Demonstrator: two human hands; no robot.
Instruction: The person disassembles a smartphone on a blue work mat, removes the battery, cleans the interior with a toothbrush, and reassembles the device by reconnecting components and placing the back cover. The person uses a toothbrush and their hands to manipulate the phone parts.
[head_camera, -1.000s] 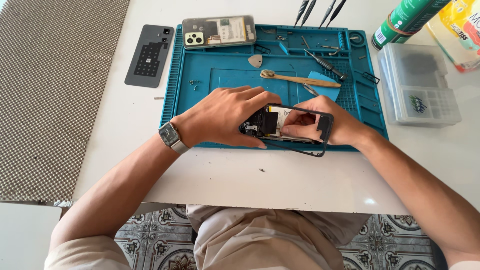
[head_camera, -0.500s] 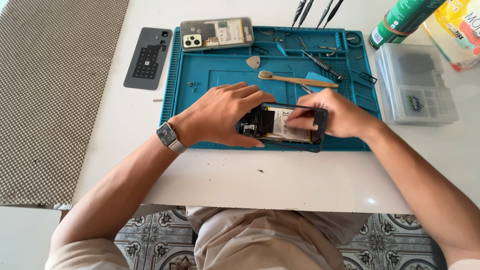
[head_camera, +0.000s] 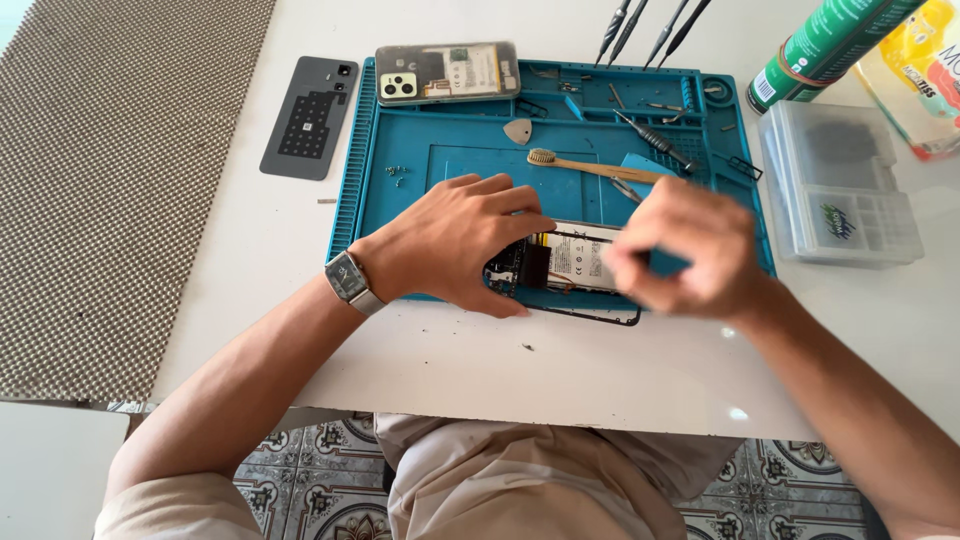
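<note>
An opened phone with its battery and circuit board showing lies at the front edge of a blue work mat. My left hand, with a watch on its wrist, presses down on the phone's left end and holds it still. Over the phone's right end hovers my right hand, blurred by motion with its fingers curled. Whether it holds anything is hidden by the blur.
On the mat lie a second phone, a grey pick, a bamboo toothbrush and a screwdriver. A grey back cover lies left of it. A clear box, green can and woven mat flank the area.
My right hand has lifted off the phone's right end and is moving quickly, now blurred. My left hand has stayed on the phone.
</note>
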